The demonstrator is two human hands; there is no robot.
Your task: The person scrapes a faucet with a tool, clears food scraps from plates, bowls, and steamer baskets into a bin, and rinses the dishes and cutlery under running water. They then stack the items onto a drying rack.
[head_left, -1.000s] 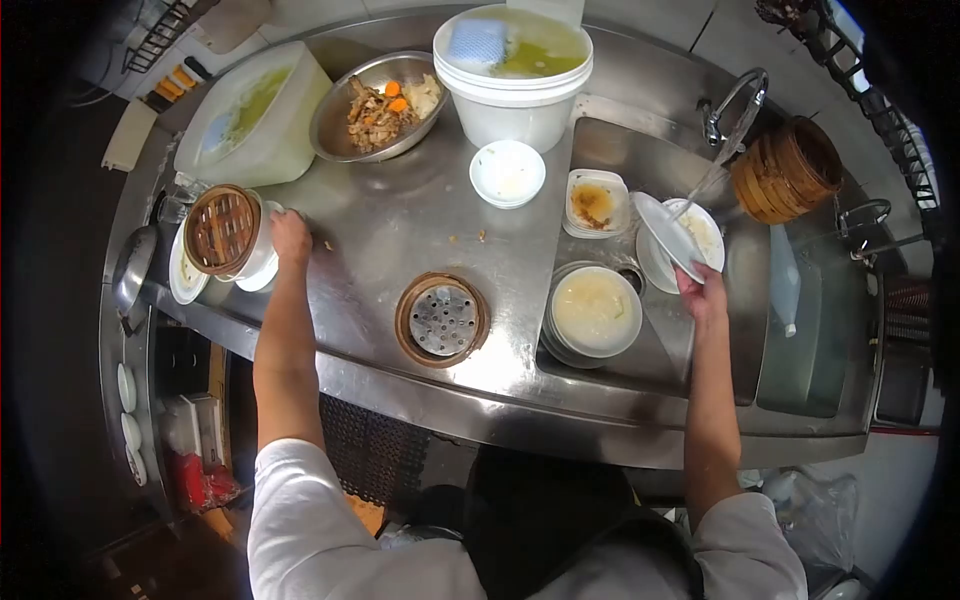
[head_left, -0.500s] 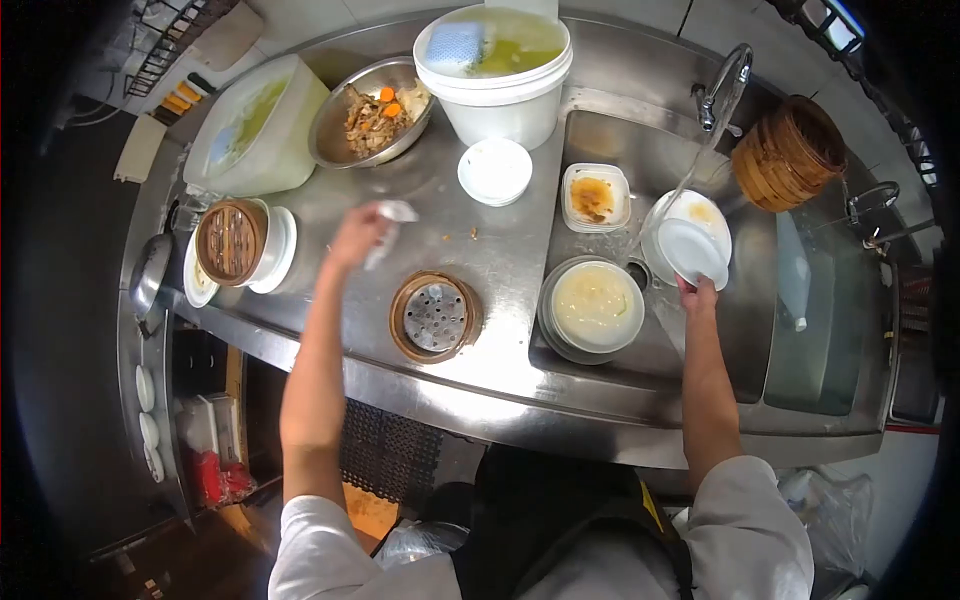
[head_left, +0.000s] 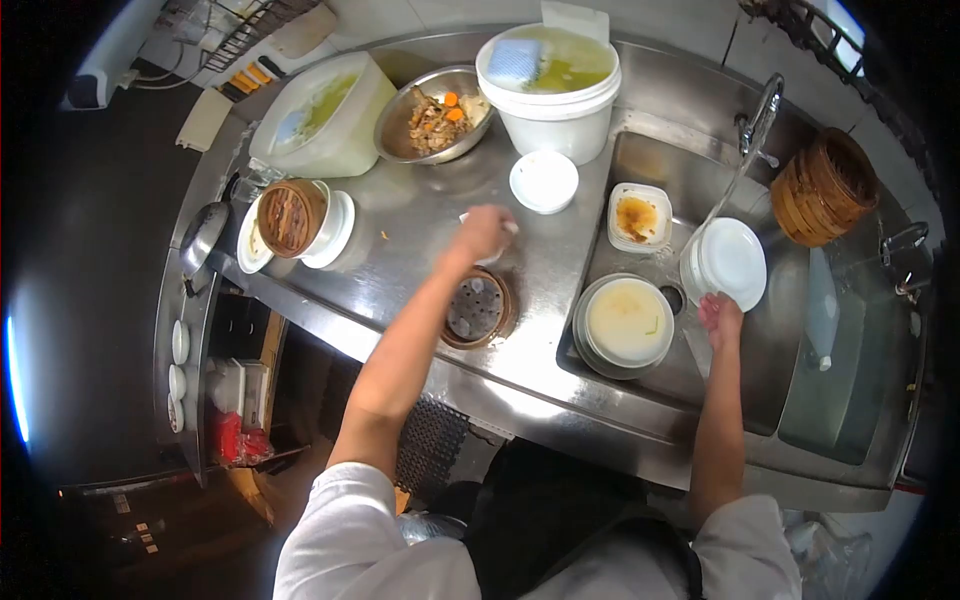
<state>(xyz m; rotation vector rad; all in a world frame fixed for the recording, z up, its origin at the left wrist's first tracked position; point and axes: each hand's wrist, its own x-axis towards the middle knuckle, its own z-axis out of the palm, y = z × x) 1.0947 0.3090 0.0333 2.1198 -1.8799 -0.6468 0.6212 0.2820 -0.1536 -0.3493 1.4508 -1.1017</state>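
My left hand, blurred by motion, is closed around a crumpled white napkin just above and behind a round bamboo steamer with a perforated metal disc inside. In the sink, my right hand has its fingers loosely apart at the near rim of a white plate. That plate rests on other white dishes under running water. Left of it stands a stack of round dishes topped by one with cloudy liquid. Behind that is a square white dish with brown residue.
A white bucket of greenish liquid, a small white bowl and a metal bowl of food scraps stand along the counter. Stacked bamboo steamers sit beside the running faucet. Another steamer sits on dishes at left.
My left hand has swept right with the napkin, over to the steamer. The white plate, tilted in my right hand before, now lies flatter on the dishes, and the fingers have loosened.
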